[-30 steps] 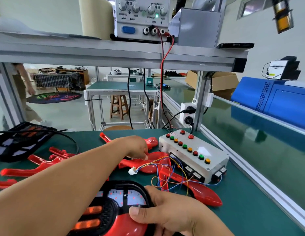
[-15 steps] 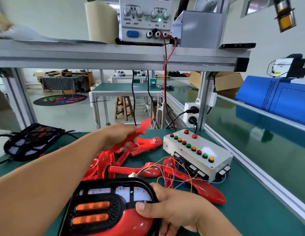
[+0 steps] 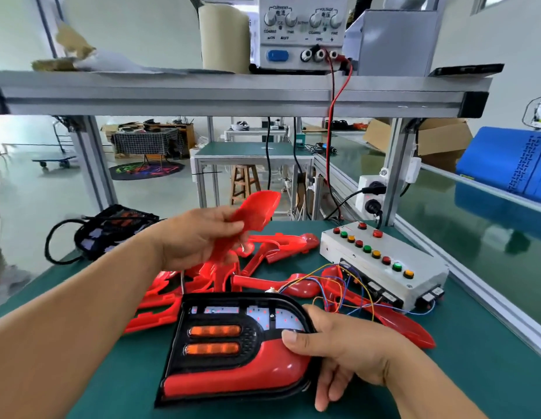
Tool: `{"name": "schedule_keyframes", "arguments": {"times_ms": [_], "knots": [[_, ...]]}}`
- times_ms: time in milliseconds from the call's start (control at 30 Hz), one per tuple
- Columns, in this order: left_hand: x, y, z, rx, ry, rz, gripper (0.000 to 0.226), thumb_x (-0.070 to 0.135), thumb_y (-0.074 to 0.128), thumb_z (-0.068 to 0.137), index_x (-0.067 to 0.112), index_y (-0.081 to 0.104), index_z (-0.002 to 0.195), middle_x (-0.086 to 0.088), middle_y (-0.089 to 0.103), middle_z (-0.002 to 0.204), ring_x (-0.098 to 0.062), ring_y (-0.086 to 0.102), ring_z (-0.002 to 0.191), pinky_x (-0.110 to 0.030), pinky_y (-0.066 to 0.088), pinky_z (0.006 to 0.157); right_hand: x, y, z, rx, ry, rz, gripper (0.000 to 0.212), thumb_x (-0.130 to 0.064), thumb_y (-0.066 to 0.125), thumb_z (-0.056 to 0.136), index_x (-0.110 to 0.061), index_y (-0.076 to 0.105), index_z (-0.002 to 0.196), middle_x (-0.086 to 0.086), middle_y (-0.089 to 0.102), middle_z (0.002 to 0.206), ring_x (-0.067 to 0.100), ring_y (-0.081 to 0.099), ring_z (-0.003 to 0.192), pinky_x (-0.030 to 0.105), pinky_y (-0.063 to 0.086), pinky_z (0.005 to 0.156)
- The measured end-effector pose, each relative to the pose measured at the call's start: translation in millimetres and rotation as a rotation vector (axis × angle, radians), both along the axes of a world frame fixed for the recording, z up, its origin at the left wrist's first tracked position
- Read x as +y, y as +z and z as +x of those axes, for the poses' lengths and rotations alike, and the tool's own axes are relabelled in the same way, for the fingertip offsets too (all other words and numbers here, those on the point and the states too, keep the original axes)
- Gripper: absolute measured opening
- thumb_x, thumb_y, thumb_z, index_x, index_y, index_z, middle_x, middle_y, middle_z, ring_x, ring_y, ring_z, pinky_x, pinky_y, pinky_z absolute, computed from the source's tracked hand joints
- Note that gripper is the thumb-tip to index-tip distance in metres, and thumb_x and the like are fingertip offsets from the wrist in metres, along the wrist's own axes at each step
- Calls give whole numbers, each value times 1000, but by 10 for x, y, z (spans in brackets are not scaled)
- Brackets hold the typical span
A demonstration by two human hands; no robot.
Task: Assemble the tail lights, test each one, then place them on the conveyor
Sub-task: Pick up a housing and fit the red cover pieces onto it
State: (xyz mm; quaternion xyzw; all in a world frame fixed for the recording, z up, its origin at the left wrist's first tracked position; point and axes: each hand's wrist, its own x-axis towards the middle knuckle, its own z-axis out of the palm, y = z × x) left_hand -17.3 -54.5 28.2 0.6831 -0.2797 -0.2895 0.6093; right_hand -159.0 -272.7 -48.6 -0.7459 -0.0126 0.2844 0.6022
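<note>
A black tail light housing (image 3: pixel 233 349) with two orange lenses and a red lower lens lies on the green bench in front of me. My right hand (image 3: pixel 339 349) grips its right edge, thumb on the red lens. My left hand (image 3: pixel 196 237) holds a red lens piece (image 3: pixel 257 210) lifted above a pile of several red lens pieces (image 3: pixel 263 261). A white test box (image 3: pixel 384 261) with coloured buttons stands at the right, its thin coloured wires (image 3: pixel 332 282) trailing over the pile.
Another black housing (image 3: pixel 112 231) with a cable lies at the far left. The green conveyor (image 3: pixel 475 231) runs along the right behind an aluminium rail. A power supply (image 3: pixel 299 31) sits on the overhead shelf. A blue machine (image 3: pixel 511 164) stands beyond the conveyor.
My left hand picked a red lens piece out of the pile and raised it toward me. My right hand kept its hold on the housing, which sits a little higher in view.
</note>
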Motion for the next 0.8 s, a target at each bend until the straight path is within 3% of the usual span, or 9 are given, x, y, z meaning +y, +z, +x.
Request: {"name": "schedule_keyframes", "arguments": {"times_ms": [67, 133, 233, 300, 367, 467, 567, 700, 800], "knots": [[72, -21, -99, -402, 61, 203, 23, 14, 54, 96, 32, 65, 106, -3, 64, 78, -6, 62, 69, -24, 53, 69, 1, -15, -3, 0, 2, -11, 61, -58, 71, 76, -40, 41, 126, 16, 69, 119, 25, 70, 64, 22, 53, 49], [143, -81, -206, -814, 62, 424, 36, 22, 50, 100, 55, 58, 114, 5, 69, 84, -1, 64, 72, -17, 51, 74, 7, -28, 2, -8, -1, -20, 62, -60, 70, 75, -38, 42, 125, 11, 70, 117, 24, 70, 63, 22, 52, 48], [243, -260, -374, -1085, 52, 670, 51, 50, 47, 95, 69, 23, 136, 28, 56, 125, 10, 52, 108, -18, 42, 97, 22, -36, 12, -9, 8, -24, 64, -60, 69, 73, -36, 41, 126, 17, 69, 117, 23, 70, 60, 21, 52, 46], [276, -388, -467, -1070, 9, 674, 60, 61, 41, 92, 63, 9, 143, 29, 43, 129, 21, 36, 113, -6, 27, 98, 30, -33, 7, -10, 13, -23, 67, -63, 71, 71, -37, 41, 125, 21, 67, 118, 21, 70, 59, 21, 52, 46], [271, -476, -522, -1058, 25, 650, 58, 61, 34, 92, 57, 9, 144, 23, 44, 128, 11, 39, 116, -8, 27, 99, 28, -37, 7, -16, 16, -16, 70, -65, 72, 67, -38, 42, 124, 24, 66, 119, 20, 70, 57, 21, 52, 45], [225, -508, -608, -1172, 97, 597, 56, 48, 48, 94, 44, 28, 146, 20, 48, 116, 0, 47, 111, -22, 37, 102, 29, -46, 9, -22, 20, -19, 70, -64, 70, 67, -35, 42, 124, 27, 64, 119, 20, 69, 56, 21, 51, 44], [218, -496, -622, -1214, 178, 473, 55, 35, 69, 86, 38, 50, 137, 24, 55, 108, 5, 49, 104, -17, 37, 100, 30, -52, 13, -28, 25, -24, 70, -62, 69, 70, -32, 42, 127, 28, 63, 120, 20, 69, 56, 20, 51, 44], [222, -512, -559, -1211, 233, 486, 57, 35, 75, 81, 38, 54, 134, 27, 56, 103, 6, 50, 101, -3, 31, 93, 45, -6, -4, -33, 34, -54, 70, -61, 66, 71, -32, 40, 129, 27, 64, 120, 19, 68, 56, 20, 51, 45], [270, -503, -478, -1214, 328, 574, 52, 43, 69, 83, 38, 55, 133, 19, 61, 100, -6, 59, 97, -23, 42, 93, 81, 52, -41, -50, 35, -129, 47, -64, 66, 75, -44, 46, 114, 16, 71, 105, 16, 67, 54, 20, 51, 46]]}}
